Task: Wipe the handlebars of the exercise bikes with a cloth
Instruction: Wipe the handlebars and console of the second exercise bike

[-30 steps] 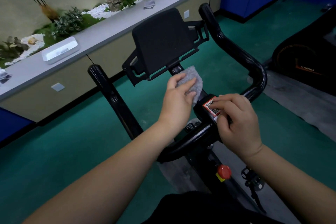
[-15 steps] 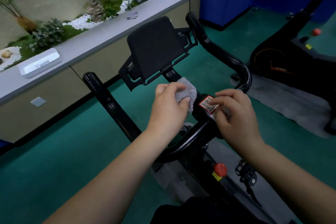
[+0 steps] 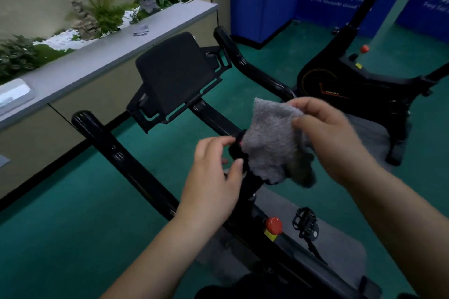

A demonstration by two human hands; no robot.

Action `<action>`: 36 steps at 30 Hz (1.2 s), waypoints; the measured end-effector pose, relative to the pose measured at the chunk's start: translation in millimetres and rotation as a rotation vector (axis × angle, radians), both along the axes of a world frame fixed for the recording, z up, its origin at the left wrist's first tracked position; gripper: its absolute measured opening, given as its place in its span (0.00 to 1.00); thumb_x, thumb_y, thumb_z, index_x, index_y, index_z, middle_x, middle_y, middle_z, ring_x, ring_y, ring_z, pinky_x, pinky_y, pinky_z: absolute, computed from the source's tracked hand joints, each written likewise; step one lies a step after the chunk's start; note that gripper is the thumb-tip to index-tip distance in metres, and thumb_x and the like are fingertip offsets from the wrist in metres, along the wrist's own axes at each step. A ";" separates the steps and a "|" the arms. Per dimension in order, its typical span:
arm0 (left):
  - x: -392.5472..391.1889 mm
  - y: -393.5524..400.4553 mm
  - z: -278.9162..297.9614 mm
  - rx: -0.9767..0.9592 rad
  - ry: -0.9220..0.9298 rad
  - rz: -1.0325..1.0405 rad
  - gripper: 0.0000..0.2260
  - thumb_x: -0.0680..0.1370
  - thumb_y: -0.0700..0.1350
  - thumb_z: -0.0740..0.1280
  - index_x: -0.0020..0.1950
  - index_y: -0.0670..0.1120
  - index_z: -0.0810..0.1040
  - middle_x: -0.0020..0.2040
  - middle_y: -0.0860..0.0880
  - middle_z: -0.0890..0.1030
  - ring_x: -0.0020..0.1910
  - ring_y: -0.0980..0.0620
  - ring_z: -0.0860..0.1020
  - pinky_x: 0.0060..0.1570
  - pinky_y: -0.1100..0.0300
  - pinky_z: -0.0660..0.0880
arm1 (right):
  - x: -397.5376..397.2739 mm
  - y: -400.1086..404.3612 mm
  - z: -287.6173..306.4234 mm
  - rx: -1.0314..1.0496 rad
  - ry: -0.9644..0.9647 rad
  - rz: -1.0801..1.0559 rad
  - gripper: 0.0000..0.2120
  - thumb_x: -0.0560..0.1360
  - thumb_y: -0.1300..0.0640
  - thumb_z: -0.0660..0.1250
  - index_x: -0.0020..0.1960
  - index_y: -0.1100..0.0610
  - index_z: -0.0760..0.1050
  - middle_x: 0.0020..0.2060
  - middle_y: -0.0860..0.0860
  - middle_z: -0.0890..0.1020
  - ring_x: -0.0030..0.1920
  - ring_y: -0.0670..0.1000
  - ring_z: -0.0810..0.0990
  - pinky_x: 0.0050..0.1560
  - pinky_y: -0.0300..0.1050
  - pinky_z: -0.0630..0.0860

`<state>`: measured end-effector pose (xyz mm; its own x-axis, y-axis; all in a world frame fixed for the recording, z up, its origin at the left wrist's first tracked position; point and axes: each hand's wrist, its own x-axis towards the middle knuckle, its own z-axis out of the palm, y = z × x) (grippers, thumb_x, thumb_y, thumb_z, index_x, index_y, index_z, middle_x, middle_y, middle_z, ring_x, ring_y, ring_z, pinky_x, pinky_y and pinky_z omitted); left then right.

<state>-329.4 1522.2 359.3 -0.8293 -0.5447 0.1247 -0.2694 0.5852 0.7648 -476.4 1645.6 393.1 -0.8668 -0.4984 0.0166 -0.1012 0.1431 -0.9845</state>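
Note:
The black handlebar [image 3: 116, 153] of the bike in front of me curves out to both sides, with a black tablet holder [image 3: 175, 75] above its middle. A grey cloth [image 3: 269, 143] hangs spread over the handlebar's centre block. My right hand [image 3: 332, 138] pinches the cloth's upper right corner. My left hand [image 3: 211, 187] is at the cloth's left edge, thumb and fingers on either side of the black centre piece; whether it grips anything is unclear. The right handlebar arm [image 3: 243, 60] rises behind the cloth.
A second black exercise bike [image 3: 352, 85] stands to the right. Below my hands are a red knob [image 3: 273, 225], a pedal [image 3: 305, 223] and a grey floor mat [image 3: 340, 245]. A grey ledge [image 3: 97, 56] on the left carries a folded cloth [image 3: 141, 30] and plants.
The cloth passed from my left hand to my right, which lifted off the centre block and now holds it spread open. The view swung right, showing more of the second bike.

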 end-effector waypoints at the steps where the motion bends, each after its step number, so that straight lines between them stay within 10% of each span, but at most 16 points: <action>1: 1.8 -0.1 -2.7 -0.068 -0.041 0.018 0.12 0.77 0.49 0.64 0.59 0.57 0.70 0.56 0.60 0.67 0.50 0.62 0.74 0.47 0.64 0.74 | -13.5 4.3 6.0 -0.005 0.014 0.010 0.14 0.74 0.68 0.60 0.43 0.51 0.79 0.36 0.46 0.80 0.37 0.46 0.75 0.38 0.41 0.70; 7: 2.3 11.9 -17.3 -0.252 -0.341 0.004 0.12 0.77 0.56 0.60 0.60 0.57 0.69 0.54 0.56 0.74 0.55 0.53 0.73 0.53 0.56 0.72 | -92.3 -5.1 -23.5 0.398 0.439 0.233 0.13 0.74 0.63 0.64 0.52 0.49 0.80 0.50 0.46 0.82 0.51 0.44 0.78 0.51 0.33 0.70; 10: 0.5 16.7 -21.7 -0.284 -0.350 0.036 0.13 0.77 0.56 0.59 0.60 0.57 0.68 0.53 0.57 0.74 0.54 0.54 0.72 0.53 0.56 0.71 | -110.2 -14.2 -55.5 0.567 0.836 0.324 0.16 0.70 0.63 0.67 0.56 0.51 0.80 0.52 0.51 0.79 0.55 0.55 0.76 0.59 0.46 0.71; 18: -3.3 20.8 -28.9 -0.329 -0.399 0.081 0.16 0.76 0.59 0.58 0.61 0.56 0.69 0.53 0.56 0.76 0.54 0.52 0.73 0.52 0.57 0.71 | -92.6 -7.8 -86.7 0.435 1.065 0.579 0.20 0.79 0.42 0.52 0.57 0.48 0.79 0.53 0.44 0.81 0.62 0.53 0.73 0.65 0.63 0.64; 36: -8.7 22.4 -36.1 -0.524 -0.481 0.107 0.17 0.75 0.60 0.52 0.55 0.54 0.71 0.44 0.55 0.80 0.42 0.50 0.77 0.38 0.56 0.72 | -114.8 -22.7 -101.6 0.229 1.408 0.584 0.19 0.80 0.48 0.51 0.49 0.51 0.80 0.45 0.46 0.82 0.51 0.53 0.77 0.65 0.53 0.62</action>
